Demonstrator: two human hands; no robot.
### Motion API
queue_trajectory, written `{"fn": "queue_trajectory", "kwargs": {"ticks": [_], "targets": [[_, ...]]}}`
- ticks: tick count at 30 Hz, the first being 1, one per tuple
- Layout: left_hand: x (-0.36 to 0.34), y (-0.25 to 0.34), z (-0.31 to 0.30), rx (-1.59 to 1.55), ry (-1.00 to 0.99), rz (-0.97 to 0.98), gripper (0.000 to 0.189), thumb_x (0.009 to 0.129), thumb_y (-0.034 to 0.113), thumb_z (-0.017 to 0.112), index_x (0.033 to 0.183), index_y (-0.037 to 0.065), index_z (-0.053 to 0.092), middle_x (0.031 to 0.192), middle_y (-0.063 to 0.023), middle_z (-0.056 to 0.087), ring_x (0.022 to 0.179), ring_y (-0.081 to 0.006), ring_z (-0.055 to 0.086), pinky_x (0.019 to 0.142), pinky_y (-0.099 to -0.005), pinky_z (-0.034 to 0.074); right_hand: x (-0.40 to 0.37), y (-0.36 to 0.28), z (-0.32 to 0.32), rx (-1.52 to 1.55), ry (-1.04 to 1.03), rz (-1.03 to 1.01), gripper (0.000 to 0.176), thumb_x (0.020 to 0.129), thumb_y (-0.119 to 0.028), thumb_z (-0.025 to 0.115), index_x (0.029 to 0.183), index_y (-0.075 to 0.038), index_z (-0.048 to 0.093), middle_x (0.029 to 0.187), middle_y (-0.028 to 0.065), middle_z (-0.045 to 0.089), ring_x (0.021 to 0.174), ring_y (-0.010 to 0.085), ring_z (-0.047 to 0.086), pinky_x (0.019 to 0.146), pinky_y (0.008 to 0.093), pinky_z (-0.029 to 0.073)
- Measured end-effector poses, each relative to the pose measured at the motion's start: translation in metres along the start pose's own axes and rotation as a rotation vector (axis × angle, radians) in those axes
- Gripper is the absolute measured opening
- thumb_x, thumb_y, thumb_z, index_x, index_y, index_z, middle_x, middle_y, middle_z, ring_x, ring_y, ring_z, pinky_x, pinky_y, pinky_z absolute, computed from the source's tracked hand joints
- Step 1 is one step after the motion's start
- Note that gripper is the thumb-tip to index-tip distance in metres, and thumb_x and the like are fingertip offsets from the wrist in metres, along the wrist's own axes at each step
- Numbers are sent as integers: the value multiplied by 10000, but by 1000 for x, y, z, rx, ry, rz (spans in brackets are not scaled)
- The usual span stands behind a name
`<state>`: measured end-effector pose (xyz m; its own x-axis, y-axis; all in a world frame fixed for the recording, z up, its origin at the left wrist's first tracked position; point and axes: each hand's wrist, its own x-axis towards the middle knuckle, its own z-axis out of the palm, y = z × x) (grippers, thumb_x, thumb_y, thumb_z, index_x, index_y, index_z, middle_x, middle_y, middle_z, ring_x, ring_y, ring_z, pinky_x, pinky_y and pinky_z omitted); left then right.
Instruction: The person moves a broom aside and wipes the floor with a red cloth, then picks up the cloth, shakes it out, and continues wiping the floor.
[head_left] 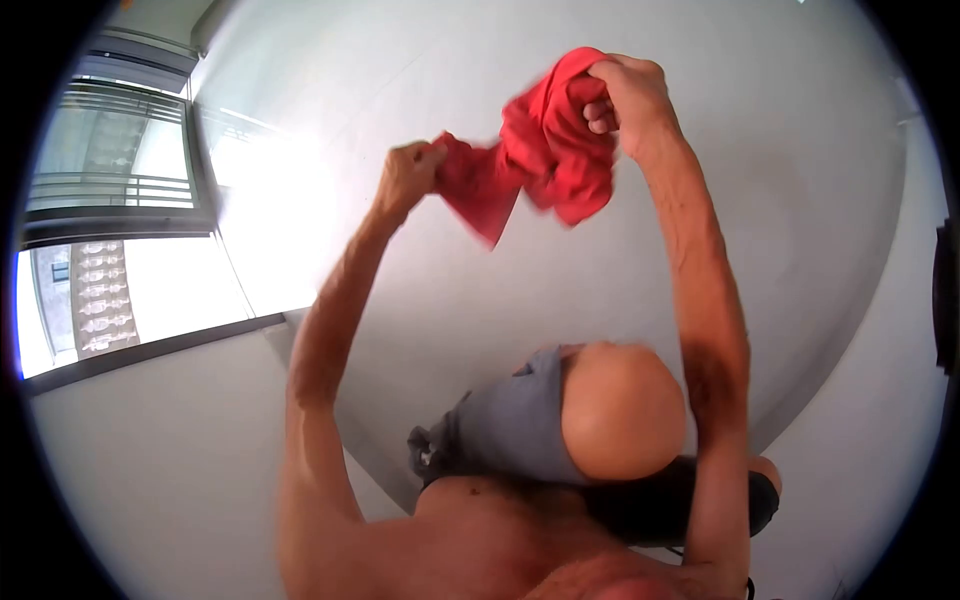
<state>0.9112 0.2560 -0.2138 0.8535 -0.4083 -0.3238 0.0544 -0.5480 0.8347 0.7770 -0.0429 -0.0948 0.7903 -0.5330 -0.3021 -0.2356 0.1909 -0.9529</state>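
A crumpled red cloth [560,140] hangs in the air between my two raised hands, in the upper middle of the head view. My left hand [410,170] pinches its left end, where a loose corner droops down. Higher up and to the right, my right hand [628,95] is closed round the bunched upper part, with the fingers curled into the folds. The cloth is slightly blurred, and its exact shape cannot be made out.
My bent knee [622,410] and grey shorts [505,425] are below the cloth. A window [115,150] with a dark frame is at the left, beside pale walls. Something dark [945,300] stands at the far right edge.
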Motion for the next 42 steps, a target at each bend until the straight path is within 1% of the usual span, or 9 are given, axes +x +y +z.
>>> {"fn": "queue_trajectory", "kwargs": {"ticks": [6, 8, 11, 14, 19, 25, 29, 33, 42], "targets": [[-51, 55, 79, -83, -368, 348, 1264, 783, 358, 950, 1699, 109, 115, 1670, -207, 351, 1564, -381, 318, 1205, -597, 392, -34, -2, -6, 426, -265, 35, 231, 1027, -152, 521, 1058, 38, 650, 805, 105, 639, 603, 188, 517, 532, 342, 426], [-55, 57, 123, -269, -331, 497, 1031, 813, 312, 920, 1622, 81, 325, 1486, -193, 565, 1374, -350, 569, 1086, -551, 524, -28, 9, -11, 485, -324, 81, 236, 1032, -159, 518, 1051, 36, 650, 808, 107, 644, 606, 192, 517, 536, 351, 427], [-51, 87, 162, -297, -330, 181, 597, 854, 230, 849, 1348, 16, 590, 1153, -132, 719, 977, -271, 724, 845, -457, 608, -37, 15, -17, 553, -371, 53, 223, 1008, -138, 547, 1033, 59, 649, 811, 137, 644, 602, 216, 533, 519, 363, 423], [-31, 73, 205, -315, 63, 171, 290, 889, 187, 758, 1058, -29, 666, 913, -87, 723, 699, -199, 661, 663, -400, 560, -31, 26, -47, 593, -433, 15, 220, 1004, -137, 571, 1036, 64, 654, 815, 149, 646, 603, 230, 547, 526, 367, 422], [-34, 68, 187, 27, 390, 496, 317, 872, 121, 755, 1149, 5, 651, 1078, -150, 727, 972, -327, 714, 816, -413, 571, -19, 89, -146, 459, -254, -49, 266, 1026, -210, 566, 1134, 5, 679, 837, 115, 672, 601, 204, 545, 561, 381, 427], [-70, -56, 254, 386, 11, 722, 801, 611, 1, 892, 1339, 9, 557, 1371, -214, 564, 1247, -446, 558, 1025, -499, 497, -49, 266, -198, 139, 285, 361, 319, 973, -143, 571, 1216, 41, 664, 828, 152, 698, 570, 223, 636, 508, 378, 522], [-105, -100, 272, 477, -83, 637, 828, 725, 86, 858, 1480, 30, 523, 1505, -211, 516, 1387, -441, 488, 1149, -571, 397, -83, 289, -184, -390, 625, 496, 477, 1005, -267, 615, 1389, 16, 617, 955, 177, 711, 683, 301, 703, 611, 444, 571], [-104, -93, 267, 385, -100, 1033, 651, 815, 109, 805, 1428, 49, 593, 1576, -198, 484, 1456, -437, 435, 1179, -614, 348, -80, 309, -149, -977, 598, 73, 566, 994, -330, 681, 1456, -25, 564, 1024, 249, 677, 913, 400, 706, 779, 517, 579], [-60, -96, 292, 423, -213, 899, 633, 911, 316, 743, 1506, 202, 562, 1619, -270, 397, 1503, -497, 355, 1203, -636, 306, -79, 335, -84, -1204, 389, -63, 583, 930, -296, 772, 1471, -192, 582, 1156, 212, 554, 970, 396, 689, 783, 515, 580]]}}
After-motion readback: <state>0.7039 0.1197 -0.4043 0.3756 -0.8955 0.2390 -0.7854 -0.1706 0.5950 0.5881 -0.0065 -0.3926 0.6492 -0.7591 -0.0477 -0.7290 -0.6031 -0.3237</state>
